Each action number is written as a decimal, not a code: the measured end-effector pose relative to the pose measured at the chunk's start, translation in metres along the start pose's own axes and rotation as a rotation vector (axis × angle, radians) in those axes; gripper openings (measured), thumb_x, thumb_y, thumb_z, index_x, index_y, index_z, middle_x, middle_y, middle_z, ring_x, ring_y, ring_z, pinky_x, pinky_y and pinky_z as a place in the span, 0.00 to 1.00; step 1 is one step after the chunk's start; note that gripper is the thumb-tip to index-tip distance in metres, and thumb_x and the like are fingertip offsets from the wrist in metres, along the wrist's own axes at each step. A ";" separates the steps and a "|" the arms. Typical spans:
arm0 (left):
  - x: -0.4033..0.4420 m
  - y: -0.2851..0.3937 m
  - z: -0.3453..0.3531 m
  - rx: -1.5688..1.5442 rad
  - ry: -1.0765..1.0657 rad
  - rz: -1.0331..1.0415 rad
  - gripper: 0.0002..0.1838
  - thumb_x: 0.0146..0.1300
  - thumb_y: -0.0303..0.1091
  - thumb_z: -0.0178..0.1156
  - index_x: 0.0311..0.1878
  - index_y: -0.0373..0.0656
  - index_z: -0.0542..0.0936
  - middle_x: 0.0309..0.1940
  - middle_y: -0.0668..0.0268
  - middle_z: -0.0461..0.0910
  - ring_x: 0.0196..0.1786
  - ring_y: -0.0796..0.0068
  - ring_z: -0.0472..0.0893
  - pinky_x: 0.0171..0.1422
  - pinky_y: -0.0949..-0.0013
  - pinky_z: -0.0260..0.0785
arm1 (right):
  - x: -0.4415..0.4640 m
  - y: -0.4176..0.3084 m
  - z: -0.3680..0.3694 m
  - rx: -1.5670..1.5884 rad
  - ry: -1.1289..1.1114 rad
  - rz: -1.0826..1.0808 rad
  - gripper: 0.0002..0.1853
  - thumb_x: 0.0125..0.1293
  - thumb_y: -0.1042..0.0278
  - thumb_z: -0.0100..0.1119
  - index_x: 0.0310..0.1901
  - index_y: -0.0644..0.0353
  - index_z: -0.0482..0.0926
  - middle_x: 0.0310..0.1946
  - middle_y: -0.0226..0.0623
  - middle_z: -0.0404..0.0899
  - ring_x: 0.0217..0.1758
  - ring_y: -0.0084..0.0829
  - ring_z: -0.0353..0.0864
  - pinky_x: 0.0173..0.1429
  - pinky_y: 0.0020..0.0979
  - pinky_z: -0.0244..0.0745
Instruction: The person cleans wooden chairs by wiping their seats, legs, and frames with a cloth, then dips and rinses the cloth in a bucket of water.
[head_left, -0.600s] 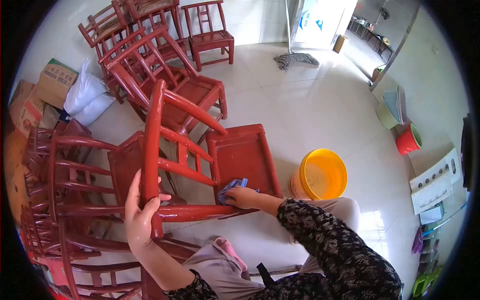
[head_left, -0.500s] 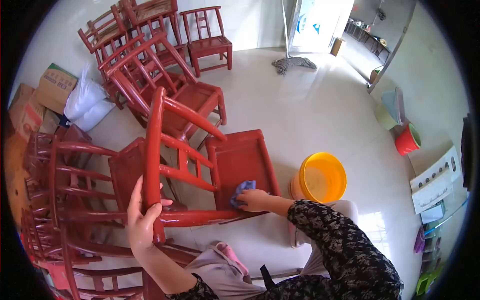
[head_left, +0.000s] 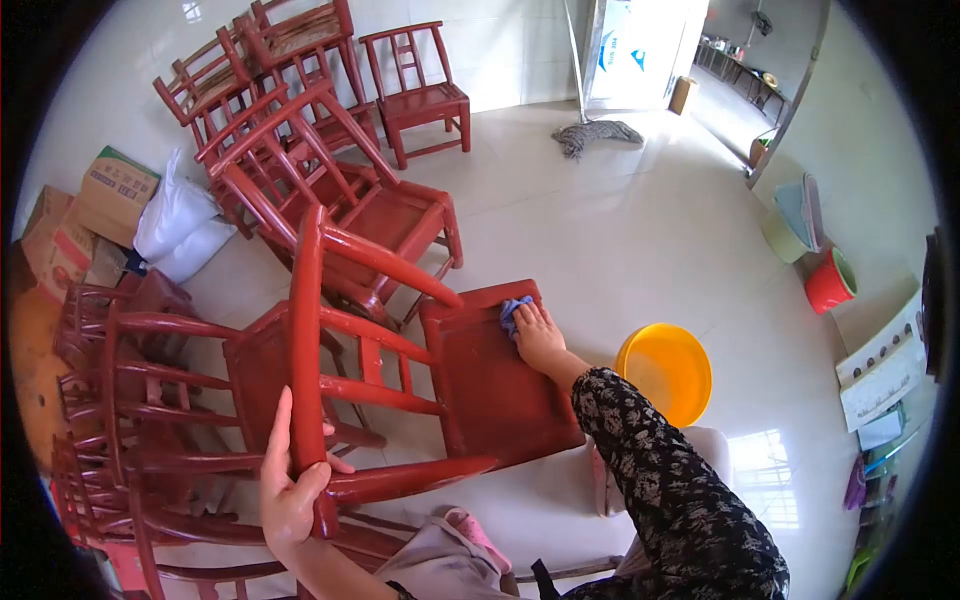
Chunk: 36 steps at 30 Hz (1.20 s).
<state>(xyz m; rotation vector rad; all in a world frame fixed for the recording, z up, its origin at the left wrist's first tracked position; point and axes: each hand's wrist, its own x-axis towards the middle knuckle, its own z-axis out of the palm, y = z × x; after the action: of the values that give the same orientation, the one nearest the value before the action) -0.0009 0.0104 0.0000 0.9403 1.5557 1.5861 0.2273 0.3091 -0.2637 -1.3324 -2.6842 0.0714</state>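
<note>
A red wooden chair (head_left: 490, 390) stands right in front of me, its back toward me and its seat beyond. My left hand (head_left: 297, 475) is wrapped round the top rail of its back, near the lower end in view. On the far right part of the seat, my right hand (head_left: 538, 335) presses a crumpled blue-purple cloth (head_left: 514, 313) against the wood. Its fingers lie over the cloth and hide part of it. A yellow bucket (head_left: 667, 375) stands on the floor just right of the chair; what is inside is hard to make out.
More red chairs (head_left: 400, 220) are crowded at the back left and along the left side (head_left: 170, 410). Cardboard boxes (head_left: 117, 195) and white bags (head_left: 178, 225) lie by the left wall. A mop (head_left: 597, 136) rests near the doorway; a red bucket (head_left: 831, 280) stands by the right wall.
My right hand has slid the cloth from the near right of the seat toward its far edge. My left hand stays on the top rail. The view has shifted slightly.
</note>
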 end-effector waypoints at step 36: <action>0.014 -0.025 -0.004 -0.571 -0.135 -0.028 0.53 0.34 0.25 0.56 0.70 0.37 0.46 0.45 0.51 0.68 0.17 0.68 0.74 0.24 0.64 0.73 | 0.021 -0.118 0.008 0.241 -0.078 0.248 0.20 0.49 0.69 0.53 0.48 0.54 0.75 0.56 0.32 0.68 0.54 0.45 0.70 0.55 0.44 0.69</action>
<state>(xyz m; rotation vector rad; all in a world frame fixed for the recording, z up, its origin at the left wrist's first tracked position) -0.0110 0.0217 -0.0244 0.6808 0.9346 1.7671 0.1206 0.2541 -0.2572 -1.6000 -2.4569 0.4659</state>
